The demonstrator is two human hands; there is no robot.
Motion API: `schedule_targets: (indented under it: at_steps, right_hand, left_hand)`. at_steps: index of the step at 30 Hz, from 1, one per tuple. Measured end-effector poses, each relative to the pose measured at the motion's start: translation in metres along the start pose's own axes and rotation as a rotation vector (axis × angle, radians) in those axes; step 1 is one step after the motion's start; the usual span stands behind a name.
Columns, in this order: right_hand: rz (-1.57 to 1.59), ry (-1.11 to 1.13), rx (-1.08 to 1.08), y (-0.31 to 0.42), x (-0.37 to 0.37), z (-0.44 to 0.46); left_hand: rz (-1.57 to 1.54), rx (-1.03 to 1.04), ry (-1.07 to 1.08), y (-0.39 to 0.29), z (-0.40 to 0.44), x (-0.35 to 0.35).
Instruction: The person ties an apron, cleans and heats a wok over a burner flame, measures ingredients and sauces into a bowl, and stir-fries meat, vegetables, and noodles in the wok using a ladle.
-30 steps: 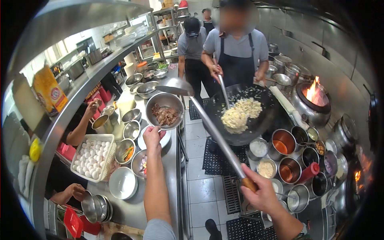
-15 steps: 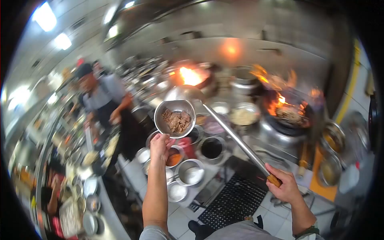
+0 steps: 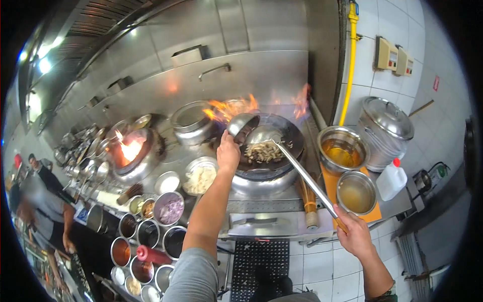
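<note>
A small metal bowl is at the left rim of a wok, tipped so that its mouth faces right and down, toward the inside. A moment ago it was held nearly level, out in the open, with brown meat plainly in it; now only a dark brown patch, probably that meat, shows by its lower edge. The carrying appears to be done and the emptying under way, though how much has left the bowl I cannot tell.

The left hand has its grip closed on the bowl's near side. The right hand is wrapped around the wooden end of a long ladle; the ladle's head, which was in the air before, is now inside the wok, just right of the bowl. Pale brown strips of food lie below both.

Flames rise behind the wok. On the steel bench to its right stand a pot of orange liquid, a pot of cloudy liquid and a white jug with a red cap; a bundled brush lies nearer. To the left are a bowl of pale food and a pot of chopped purple pieces. Co-workers are at the far left.
</note>
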State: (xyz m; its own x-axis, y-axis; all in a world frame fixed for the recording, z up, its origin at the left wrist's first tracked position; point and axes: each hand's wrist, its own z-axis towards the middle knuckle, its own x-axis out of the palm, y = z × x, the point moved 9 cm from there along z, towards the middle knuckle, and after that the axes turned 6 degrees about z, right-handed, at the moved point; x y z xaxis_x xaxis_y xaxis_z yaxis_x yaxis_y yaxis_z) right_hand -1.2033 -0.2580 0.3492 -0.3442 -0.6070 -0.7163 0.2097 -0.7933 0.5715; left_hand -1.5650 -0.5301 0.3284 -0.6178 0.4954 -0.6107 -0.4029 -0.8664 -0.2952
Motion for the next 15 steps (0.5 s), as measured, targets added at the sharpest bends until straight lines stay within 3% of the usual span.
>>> schedule_targets:
  at_steps: [2, 5, 10, 12, 13, 14, 15]
  right_hand:
    - [-0.071, 0.005, 0.059, -0.009, 0.004, 0.013]
    - [-0.163, 0.030, 0.120, -0.021, 0.014, 0.027]
    - [-0.127, 0.030, 0.166, -0.034, 0.021, 0.047]
    - [-0.094, 0.032, 0.159, -0.048, 0.023, 0.052]
    - [-0.062, 0.024, 0.131, -0.052, 0.022, 0.062]
    - [-0.050, 0.034, 0.110, -0.052, 0.019, 0.066]
    - [0.031, 0.090, 0.248, -0.066, 0.019, 0.064]
  left_hand:
    - [0.038, 0.037, 0.178, -0.019, 0.010, 0.032]
    - [0.107, 0.166, 0.139, -0.018, 0.012, 0.076]
    - [0.115, 0.155, 0.231, -0.024, 0.020, 0.088]
    - [0.025, -0.001, 0.360, 0.001, 0.007, 0.124]
    - [-0.072, -0.009, 0.028, -0.004, 0.016, 0.090]
    - [-0.166, -0.156, -0.047, 0.030, 0.015, 0.109]
    - [-0.085, -0.300, 0.004, 0.045, 0.008, 0.107]
